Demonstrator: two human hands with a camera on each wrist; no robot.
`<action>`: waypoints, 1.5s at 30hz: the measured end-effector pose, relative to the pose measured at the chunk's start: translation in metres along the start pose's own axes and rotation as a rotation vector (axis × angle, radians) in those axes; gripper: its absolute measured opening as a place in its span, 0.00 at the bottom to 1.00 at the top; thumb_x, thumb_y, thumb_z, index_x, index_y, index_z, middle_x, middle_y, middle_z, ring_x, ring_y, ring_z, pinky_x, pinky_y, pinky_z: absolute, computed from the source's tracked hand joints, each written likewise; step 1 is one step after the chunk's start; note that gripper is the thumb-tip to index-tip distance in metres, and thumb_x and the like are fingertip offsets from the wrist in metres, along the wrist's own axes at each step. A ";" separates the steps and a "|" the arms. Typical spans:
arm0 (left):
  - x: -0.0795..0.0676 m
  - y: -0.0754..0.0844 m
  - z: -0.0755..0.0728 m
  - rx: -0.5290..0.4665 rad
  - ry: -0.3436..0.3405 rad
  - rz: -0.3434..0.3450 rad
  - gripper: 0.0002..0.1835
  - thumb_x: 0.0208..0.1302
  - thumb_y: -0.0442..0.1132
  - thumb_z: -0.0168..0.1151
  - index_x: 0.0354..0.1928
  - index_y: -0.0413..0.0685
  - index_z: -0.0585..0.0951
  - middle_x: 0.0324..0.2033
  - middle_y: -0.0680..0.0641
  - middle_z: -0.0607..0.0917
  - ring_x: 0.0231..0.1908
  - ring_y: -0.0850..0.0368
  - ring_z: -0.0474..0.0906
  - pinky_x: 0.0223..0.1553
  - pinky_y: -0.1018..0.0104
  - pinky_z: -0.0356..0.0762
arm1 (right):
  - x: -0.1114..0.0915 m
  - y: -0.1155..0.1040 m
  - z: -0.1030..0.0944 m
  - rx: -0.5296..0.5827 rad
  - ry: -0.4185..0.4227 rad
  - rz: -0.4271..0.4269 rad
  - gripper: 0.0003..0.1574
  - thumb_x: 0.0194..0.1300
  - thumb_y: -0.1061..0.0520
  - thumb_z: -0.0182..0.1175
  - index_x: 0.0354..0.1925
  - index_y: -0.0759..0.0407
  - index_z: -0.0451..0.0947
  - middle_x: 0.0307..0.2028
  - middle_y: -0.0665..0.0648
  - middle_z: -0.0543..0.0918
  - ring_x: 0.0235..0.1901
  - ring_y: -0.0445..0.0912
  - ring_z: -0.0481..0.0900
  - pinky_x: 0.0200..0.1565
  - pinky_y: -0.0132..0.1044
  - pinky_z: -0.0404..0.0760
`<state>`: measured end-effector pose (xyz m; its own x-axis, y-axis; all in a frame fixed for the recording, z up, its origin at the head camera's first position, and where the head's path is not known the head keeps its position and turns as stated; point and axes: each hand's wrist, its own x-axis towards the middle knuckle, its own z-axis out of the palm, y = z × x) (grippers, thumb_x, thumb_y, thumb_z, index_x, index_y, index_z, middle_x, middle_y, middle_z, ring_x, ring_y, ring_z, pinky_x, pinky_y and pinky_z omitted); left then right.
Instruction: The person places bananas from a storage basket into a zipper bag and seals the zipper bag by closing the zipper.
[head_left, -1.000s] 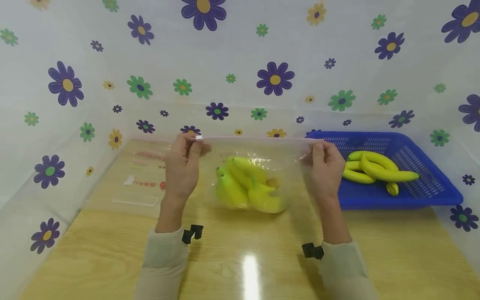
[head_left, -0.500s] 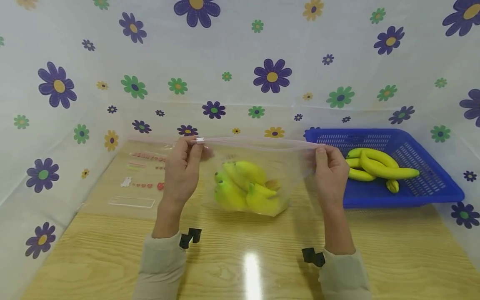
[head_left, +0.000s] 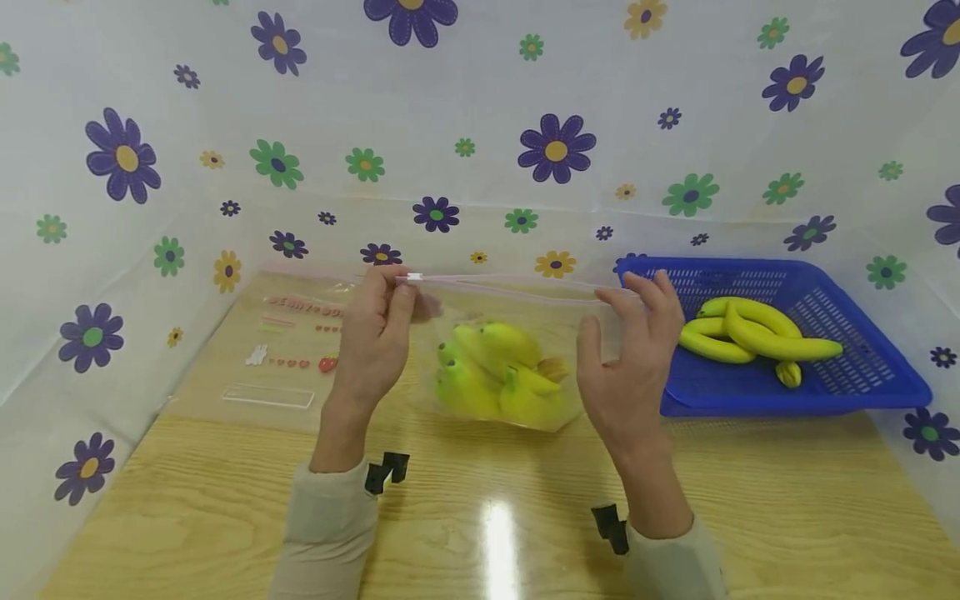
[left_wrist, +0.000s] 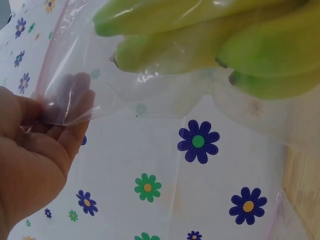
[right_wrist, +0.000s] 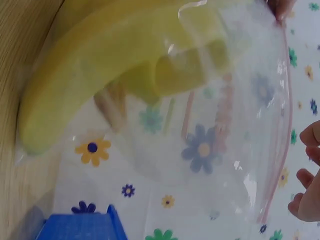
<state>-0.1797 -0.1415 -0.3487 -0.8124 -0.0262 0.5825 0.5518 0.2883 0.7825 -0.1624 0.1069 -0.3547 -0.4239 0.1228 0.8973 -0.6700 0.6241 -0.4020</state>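
Pinching the clear bag [head_left: 480,308] at its upper corner, beside the white slider [head_left: 415,277], our left hand [head_left: 375,333] has a firm edge of plastic; our right hand [head_left: 626,358] has its fingers spread and bent, grasping nothing, near the pink rim's other end. Between them hangs the bag, yellow bananas [head_left: 495,375] inside; whether its base touches the wooden table [head_left: 450,517], we cannot tell. Leftward we see a flat printed bag [head_left: 210,367]; rightward, a blue basket [head_left: 795,410] holds more bananas [head_left: 780,346].
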 end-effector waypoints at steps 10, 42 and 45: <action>-0.001 0.002 -0.009 0.022 0.022 -0.006 0.10 0.77 0.31 0.47 0.49 0.32 0.76 0.35 0.41 0.83 0.36 0.62 0.81 0.44 0.73 0.81 | 0.023 -0.034 0.043 0.036 -0.305 -0.262 0.09 0.67 0.66 0.60 0.45 0.66 0.80 0.47 0.65 0.81 0.64 0.61 0.71 0.71 0.49 0.63; 0.003 -0.005 -0.017 0.121 0.032 0.224 0.06 0.70 0.30 0.58 0.44 0.32 0.77 0.30 0.40 0.82 0.26 0.55 0.80 0.30 0.80 0.77 | 0.056 -0.062 0.088 -0.094 -0.878 -0.160 0.14 0.77 0.53 0.52 0.51 0.57 0.81 0.45 0.52 0.86 0.41 0.44 0.80 0.45 0.33 0.80; 0.003 -0.007 -0.017 0.151 0.042 0.237 0.05 0.69 0.29 0.59 0.43 0.32 0.77 0.29 0.40 0.82 0.25 0.55 0.79 0.28 0.82 0.74 | 0.055 -0.063 0.087 -0.109 -0.872 -0.167 0.14 0.77 0.53 0.52 0.50 0.57 0.81 0.43 0.52 0.86 0.39 0.45 0.80 0.43 0.33 0.80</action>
<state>-0.1834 -0.1601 -0.3487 -0.6540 0.0206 0.7563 0.6885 0.4304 0.5837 -0.1966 0.0072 -0.2962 -0.6682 -0.5790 0.4672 -0.7219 0.6565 -0.2188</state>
